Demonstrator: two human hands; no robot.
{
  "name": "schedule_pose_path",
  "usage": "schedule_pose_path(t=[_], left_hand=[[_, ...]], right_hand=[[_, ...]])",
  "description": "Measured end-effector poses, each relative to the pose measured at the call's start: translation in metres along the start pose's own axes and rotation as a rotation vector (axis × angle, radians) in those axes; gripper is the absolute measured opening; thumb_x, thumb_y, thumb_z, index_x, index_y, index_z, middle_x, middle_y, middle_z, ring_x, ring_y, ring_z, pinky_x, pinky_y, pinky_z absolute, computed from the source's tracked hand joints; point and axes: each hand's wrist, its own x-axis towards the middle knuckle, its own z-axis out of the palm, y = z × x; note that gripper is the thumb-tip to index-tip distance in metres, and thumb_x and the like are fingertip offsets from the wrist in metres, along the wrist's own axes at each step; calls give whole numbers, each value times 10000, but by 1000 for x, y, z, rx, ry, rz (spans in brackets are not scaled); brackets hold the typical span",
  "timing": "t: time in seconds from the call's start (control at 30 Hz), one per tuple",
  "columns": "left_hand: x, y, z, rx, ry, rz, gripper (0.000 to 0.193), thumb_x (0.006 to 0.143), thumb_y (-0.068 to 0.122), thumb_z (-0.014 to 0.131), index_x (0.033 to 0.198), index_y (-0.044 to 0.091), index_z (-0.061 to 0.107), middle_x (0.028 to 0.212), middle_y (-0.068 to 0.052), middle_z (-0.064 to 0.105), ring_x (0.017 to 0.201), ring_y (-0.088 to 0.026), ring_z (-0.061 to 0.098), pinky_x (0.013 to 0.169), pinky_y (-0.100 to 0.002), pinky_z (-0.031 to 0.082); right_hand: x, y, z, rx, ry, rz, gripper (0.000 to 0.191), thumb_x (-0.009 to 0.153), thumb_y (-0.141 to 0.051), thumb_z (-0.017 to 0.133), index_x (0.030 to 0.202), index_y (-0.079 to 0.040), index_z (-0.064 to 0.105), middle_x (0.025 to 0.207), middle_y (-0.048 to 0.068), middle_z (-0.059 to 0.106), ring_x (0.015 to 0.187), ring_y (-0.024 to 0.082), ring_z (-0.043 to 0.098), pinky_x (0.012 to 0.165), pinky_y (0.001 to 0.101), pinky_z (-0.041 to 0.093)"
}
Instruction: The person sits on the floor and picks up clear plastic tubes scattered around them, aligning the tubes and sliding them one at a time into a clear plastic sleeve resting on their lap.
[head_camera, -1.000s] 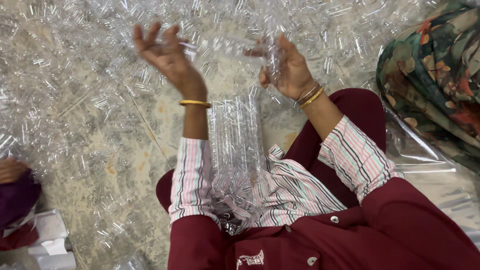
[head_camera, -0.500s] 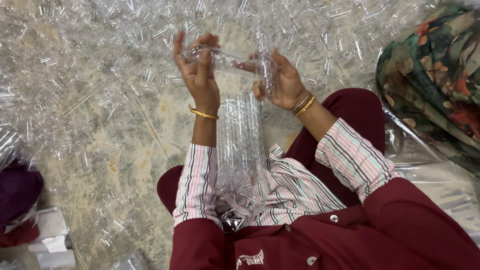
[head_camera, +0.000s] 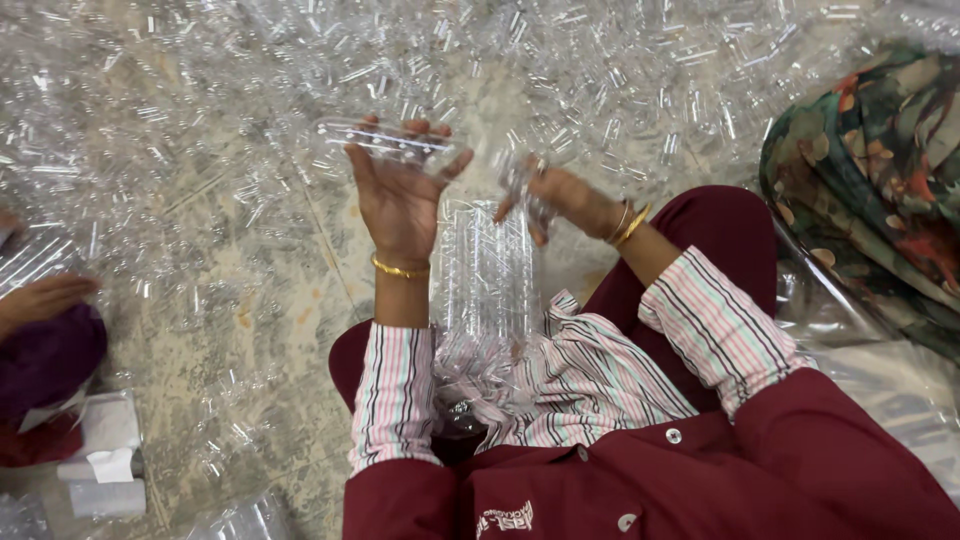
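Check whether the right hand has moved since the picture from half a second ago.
Yes. The right hand has dropped lower and turned over, now level with the top of the clear plastic stack in the lap; before, it was above it.

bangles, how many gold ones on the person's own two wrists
3: one gold bangle on the left wrist, below the left hand, and two bangles stacked on the right wrist, behind the right hand. The striped cuffs may hide more.
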Motion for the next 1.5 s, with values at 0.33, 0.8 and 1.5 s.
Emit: schedule_pose_path(t=[0.33, 0.8, 1.5], left_hand=[[-126, 61, 17, 356, -72, 553, 673, 977, 189, 674, 1534, 181, 296, 1507, -122, 504, 1266, -307, 631, 878, -443, 616], [-302, 94, -53, 892, 215, -266, 550, 821, 24, 776, 1328, 57, 563, 1143, -62, 670, 1006, -140, 626, 875, -305, 524], [-431, 145, -29, 1620, 668, -222, 546, 816, 149, 796, 1303, 67, 561, 1182, -121, 670, 1017, -265, 669, 849, -378, 527]], right_hand=[[-21, 0, 83, -967, -48, 2, 603, 944, -546, 616, 1311, -68, 629, 702, 117, 603, 630, 212, 623, 625, 362, 502], [-35, -34, 261, -1586, -11, -1151, 328, 1017, -297, 755, 1318, -282, 626, 1432, 10, 521, 1404, 247, 468, 1270, 603, 197], [-9, 28, 319, -1287, -160, -394, 629, 756, 76, 602, 1364, -83, 612, 1302, 122, 637, 1031, 352, 667, 839, 423, 562]])
